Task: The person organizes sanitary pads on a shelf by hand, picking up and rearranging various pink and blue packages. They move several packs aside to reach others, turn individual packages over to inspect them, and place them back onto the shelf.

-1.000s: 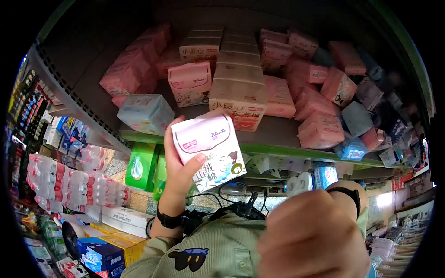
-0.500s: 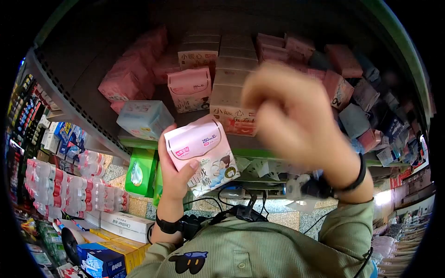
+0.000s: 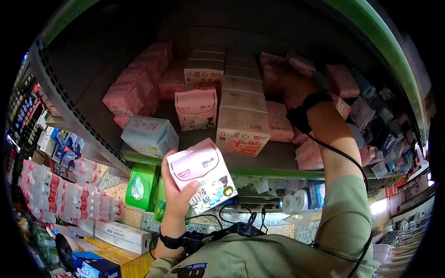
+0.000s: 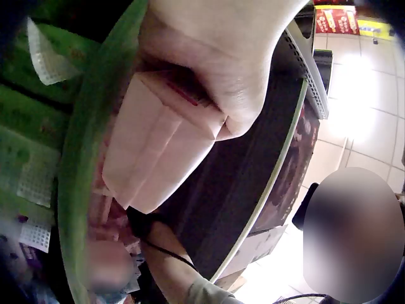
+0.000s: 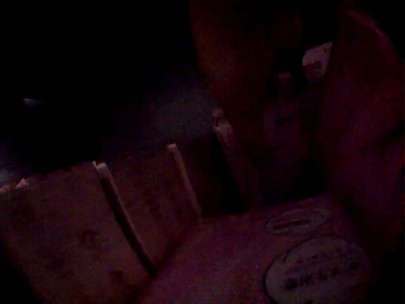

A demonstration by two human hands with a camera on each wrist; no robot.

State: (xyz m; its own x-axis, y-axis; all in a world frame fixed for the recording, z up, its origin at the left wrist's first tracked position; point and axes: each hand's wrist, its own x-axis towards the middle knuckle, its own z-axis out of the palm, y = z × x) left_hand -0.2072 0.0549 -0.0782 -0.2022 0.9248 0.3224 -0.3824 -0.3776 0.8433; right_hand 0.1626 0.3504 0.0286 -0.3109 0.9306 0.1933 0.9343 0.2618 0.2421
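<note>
My left hand (image 3: 177,197) grips a pink-and-white pack of sanitary pads (image 3: 204,178) in front of the shelf edge, thumb across its printed front. In the left wrist view, the plain pale side of that pack (image 4: 158,139) shows below the hand. My right arm reaches deep into the shelf, and the right hand (image 3: 289,85) is among pink packs behind the pale row, largely in shadow. In the dark right wrist view, its fingers (image 5: 243,69) hang above a pack with oval labels (image 5: 316,272); I cannot tell whether they hold anything.
A row of pale packs (image 3: 243,118) runs back along the shelf, with one pink pack (image 3: 196,109) standing beside it. A light-blue pack (image 3: 149,136) lies near the green front edge (image 3: 278,174). Jumbled packs (image 3: 364,113) fill the right side. Bottled-drink bundles (image 3: 69,194) stand at left.
My right hand has swung up from in front of my body and forward into the shelf. The left hand still holds its pack, now slightly lower in the head view.
</note>
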